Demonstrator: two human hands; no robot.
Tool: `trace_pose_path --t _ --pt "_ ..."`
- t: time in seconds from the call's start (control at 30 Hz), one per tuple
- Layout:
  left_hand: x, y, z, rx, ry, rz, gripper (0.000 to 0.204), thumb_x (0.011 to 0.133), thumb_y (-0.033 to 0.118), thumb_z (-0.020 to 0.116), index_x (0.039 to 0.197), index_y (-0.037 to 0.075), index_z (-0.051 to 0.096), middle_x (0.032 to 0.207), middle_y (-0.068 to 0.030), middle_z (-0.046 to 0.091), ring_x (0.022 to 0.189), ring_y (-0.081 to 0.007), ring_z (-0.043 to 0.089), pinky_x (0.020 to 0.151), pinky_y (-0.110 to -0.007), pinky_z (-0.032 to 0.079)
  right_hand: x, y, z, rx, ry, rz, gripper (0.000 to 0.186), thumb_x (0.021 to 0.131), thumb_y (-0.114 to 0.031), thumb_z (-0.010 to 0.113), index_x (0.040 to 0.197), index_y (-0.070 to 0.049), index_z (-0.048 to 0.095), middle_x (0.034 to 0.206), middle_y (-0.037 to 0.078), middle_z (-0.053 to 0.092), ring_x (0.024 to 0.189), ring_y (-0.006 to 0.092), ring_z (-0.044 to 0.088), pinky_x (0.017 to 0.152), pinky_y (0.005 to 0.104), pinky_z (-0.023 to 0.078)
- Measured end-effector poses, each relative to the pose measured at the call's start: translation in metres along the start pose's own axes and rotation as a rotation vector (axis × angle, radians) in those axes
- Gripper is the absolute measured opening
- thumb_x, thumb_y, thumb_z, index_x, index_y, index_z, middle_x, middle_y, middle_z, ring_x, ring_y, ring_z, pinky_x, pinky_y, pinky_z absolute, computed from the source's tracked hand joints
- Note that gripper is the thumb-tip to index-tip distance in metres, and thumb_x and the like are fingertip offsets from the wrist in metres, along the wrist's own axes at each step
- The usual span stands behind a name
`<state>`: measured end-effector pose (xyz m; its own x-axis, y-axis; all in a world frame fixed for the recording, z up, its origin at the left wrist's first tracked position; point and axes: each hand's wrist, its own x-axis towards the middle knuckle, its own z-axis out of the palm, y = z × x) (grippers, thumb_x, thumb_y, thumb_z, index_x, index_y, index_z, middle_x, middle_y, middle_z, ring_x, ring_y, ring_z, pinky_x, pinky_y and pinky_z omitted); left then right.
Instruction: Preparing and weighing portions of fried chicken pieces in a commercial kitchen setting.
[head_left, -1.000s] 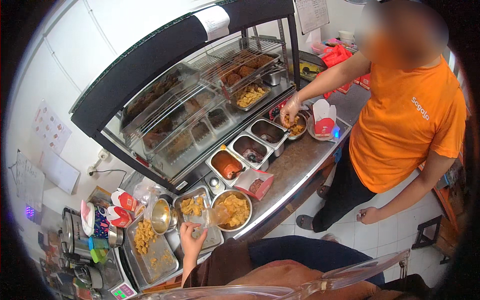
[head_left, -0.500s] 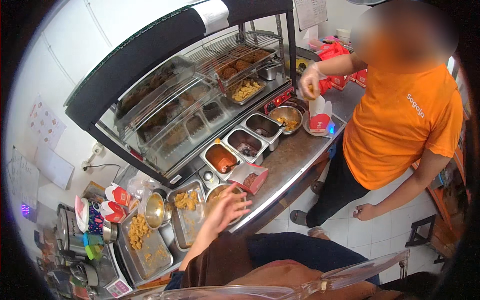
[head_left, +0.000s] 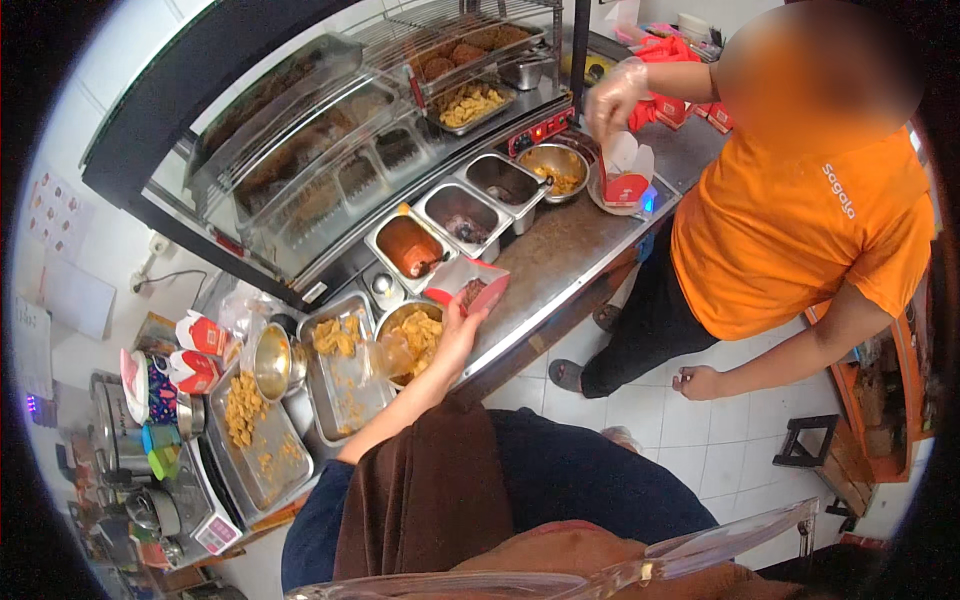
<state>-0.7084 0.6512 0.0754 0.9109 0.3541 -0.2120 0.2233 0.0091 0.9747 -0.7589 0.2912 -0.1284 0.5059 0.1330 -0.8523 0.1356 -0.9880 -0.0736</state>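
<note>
My left hand (head_left: 459, 336) grips the near side of an opened red-and-white takeaway box (head_left: 487, 296), and some of its fingers are hidden. Inside the box lies something dark reddish-brown. Close by my wrist is a steel bowl (head_left: 402, 377) of golden fried pieces (head_left: 424, 336). A see-through plastic thing (head_left: 392, 355) overlaps its left side; its kind is unclear. Just beyond the box stands a steel pan of orange-red sauce (head_left: 408, 246) with a utensil in it. My right hand is out of view.
Across the counter, a person in an orange shirt (head_left: 770, 240) holds a gloved hand (head_left: 614, 98) over another takeaway box (head_left: 626, 185). Trays of fried pieces (head_left: 248, 405) lie at left. A glass warming cabinet (head_left: 330, 150) stands behind the sauce pans. A stool (head_left: 806, 440) is on the floor.
My left hand, open above the bowl before, now holds the takeaway box. The other person's gloved hand is now over their own box. The view has shifted slightly.
</note>
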Motion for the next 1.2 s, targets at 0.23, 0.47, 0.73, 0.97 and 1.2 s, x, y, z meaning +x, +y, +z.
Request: trace_pose_path --t 0.23,0.47,0.73,0.97,1.2 --pt "0.002 -0.003 0.021 0.445 0.161 0.195 0.068 0.075 0.026 0.057 0.127 -0.004 0.024 0.122 -0.0252 0.033 0.117 -0.0289 0.034 0.093 -0.034 0.031 0.053 0.032 0.065 -0.123 0.016 -0.117 0.029 0.066 -0.022 0.058 0.091 -0.008 0.062 0.100 0.013 0.059 0.094 0.0252 0.057 0.077 0.0371 0.046" --pt "-0.025 0.004 0.019 0.125 0.090 0.052 0.069 0.078 0.018 0.054 0.126 -0.014 0.015 0.114 -0.0230 0.044 0.106 -0.0270 0.047 0.088 -0.030 0.035 0.017 0.023 0.033 -0.159 0.150 -0.232 0.032 0.067 -0.025 0.058 0.094 -0.007 0.060 0.096 0.013 0.060 0.089 0.0275 0.058 0.078 0.0372 0.045" --pt "-0.027 -0.040 0.035 -0.010 -0.068 0.113 0.070 0.079 0.019 0.056 0.127 -0.012 0.016 0.124 -0.0256 0.031 0.106 -0.0253 0.048 0.084 -0.030 0.039 0.022 0.003 -0.044 0.974 0.620 -0.282 0.031 0.084 -0.029 0.050 0.093 0.000 0.057 0.076 0.008 0.059 0.062 0.0120 0.055 0.051 0.0270 0.045" --pt "-0.046 0.006 0.053 0.035 -0.199 -0.005 0.066 0.079 0.019 0.054 0.129 -0.006 0.018 0.118 -0.0252 0.039 0.107 -0.0264 0.043 0.084 -0.031 0.038 -0.049 -0.079 -0.190 1.249 0.785 -0.747 0.022 0.084 -0.018 0.051 0.095 0.000 0.056 0.083 0.007 0.060 0.067 0.0109 0.056 0.059 0.0239 0.048" --pt "-0.053 0.002 0.064 0.448 -0.192 0.026 0.068 0.079 0.034 0.053 0.130 0.002 0.021 0.122 -0.0224 0.035 0.117 -0.0325 0.033 0.098 -0.054 0.008 -0.069 -0.148 -0.259 1.224 0.741 -0.831 0.018 0.082 -0.016 0.054 0.093 -0.002 0.057 0.081 0.006 0.059 0.067 0.0112 0.056 0.059 0.0231 0.047"
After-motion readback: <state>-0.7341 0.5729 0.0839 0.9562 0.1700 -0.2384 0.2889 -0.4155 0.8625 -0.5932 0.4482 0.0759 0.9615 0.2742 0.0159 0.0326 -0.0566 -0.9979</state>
